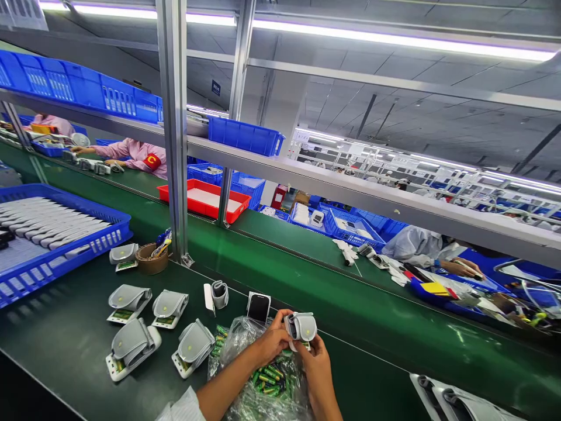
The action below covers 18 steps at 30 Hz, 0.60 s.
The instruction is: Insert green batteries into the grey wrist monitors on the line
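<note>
My left hand [274, 339] and my right hand [316, 359] both grip a wrist blood pressure monitor [303, 326], its grey cuff rolled up and facing me. Its lower part is partly hidden by my fingers. Under my forearms lies a clear plastic bag [245, 336] of green batteries [269, 377]. Just behind the bag is a white unit with a dark screen [259, 307]. Left of it stands another unit with a rolled cuff [219, 294]. Several more cuffed monitors [193, 345] lie on the green bench to the left, with green batteries showing in their undersides.
At the left, a blue crate [87, 225] holds rows of white parts. A tape roll [152, 258] stands by the metal post [175, 146]. Beyond runs a green conveyor belt [289, 272]. More grey-cuffed pieces [460, 400] lie at lower right. Co-workers [135, 155] sit across the line.
</note>
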Each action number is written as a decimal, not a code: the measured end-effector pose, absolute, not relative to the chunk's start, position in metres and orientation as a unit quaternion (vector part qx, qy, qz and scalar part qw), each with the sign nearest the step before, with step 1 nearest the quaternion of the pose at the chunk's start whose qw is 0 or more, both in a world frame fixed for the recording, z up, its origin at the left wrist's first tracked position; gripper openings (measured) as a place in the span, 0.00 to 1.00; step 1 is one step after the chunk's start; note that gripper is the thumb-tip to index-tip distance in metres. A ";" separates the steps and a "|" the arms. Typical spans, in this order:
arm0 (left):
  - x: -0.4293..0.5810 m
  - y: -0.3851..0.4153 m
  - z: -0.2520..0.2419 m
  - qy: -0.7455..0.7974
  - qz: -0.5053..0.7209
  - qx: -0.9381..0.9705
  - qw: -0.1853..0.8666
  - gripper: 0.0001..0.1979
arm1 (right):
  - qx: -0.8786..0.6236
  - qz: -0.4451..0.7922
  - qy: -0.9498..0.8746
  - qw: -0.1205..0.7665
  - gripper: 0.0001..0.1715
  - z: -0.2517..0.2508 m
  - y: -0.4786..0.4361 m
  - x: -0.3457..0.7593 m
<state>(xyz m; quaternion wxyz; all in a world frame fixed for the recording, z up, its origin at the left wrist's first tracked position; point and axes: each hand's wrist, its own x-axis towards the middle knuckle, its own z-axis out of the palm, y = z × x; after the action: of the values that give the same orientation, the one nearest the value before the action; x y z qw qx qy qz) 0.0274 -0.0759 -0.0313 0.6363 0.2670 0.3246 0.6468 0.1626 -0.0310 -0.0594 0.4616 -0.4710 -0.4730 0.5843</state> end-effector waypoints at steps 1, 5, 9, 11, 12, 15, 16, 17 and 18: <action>0.028 -0.076 -0.031 0.326 0.643 0.273 0.637 0.34 | -0.463 0.602 -0.461 0.459 0.42 -0.058 -0.031 0.164; 0.029 -0.078 -0.029 0.330 0.635 0.284 0.638 0.34 | -0.434 0.648 -0.411 0.471 0.40 -0.054 -0.032 0.169; 0.031 -0.079 -0.028 0.338 0.645 0.284 0.624 0.38 | -0.454 0.616 -0.448 0.463 0.40 -0.049 -0.032 0.171; 0.031 -0.080 -0.029 0.355 0.655 0.280 0.606 0.41 | -0.481 0.575 -0.477 0.458 0.43 -0.044 -0.033 0.171; 0.031 -0.080 -0.030 0.370 0.655 0.282 0.595 0.42 | -0.489 0.560 -0.486 0.459 0.45 -0.042 -0.033 0.172; 0.031 -0.081 -0.031 0.414 0.644 0.303 0.568 0.45 | -0.470 0.546 -0.508 0.472 0.46 -0.035 -0.033 0.174; 0.030 -0.081 -0.031 0.421 0.640 0.312 0.562 0.45 | -0.460 0.547 -0.515 0.474 0.45 -0.033 -0.033 0.175; 0.030 -0.081 -0.030 0.424 0.640 0.317 0.556 0.45 | -0.450 0.547 -0.522 0.475 0.44 -0.032 -0.034 0.175; 0.030 -0.081 -0.030 0.426 0.643 0.320 0.550 0.45 | -0.441 0.544 -0.530 0.479 0.43 -0.030 -0.034 0.176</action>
<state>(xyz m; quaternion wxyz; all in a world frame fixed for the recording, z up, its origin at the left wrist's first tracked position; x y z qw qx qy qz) 0.0305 -0.0812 -0.0298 0.5503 0.3197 0.4261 0.6430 0.1757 -0.0339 -0.0301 0.4787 -0.4406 -0.5301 0.5438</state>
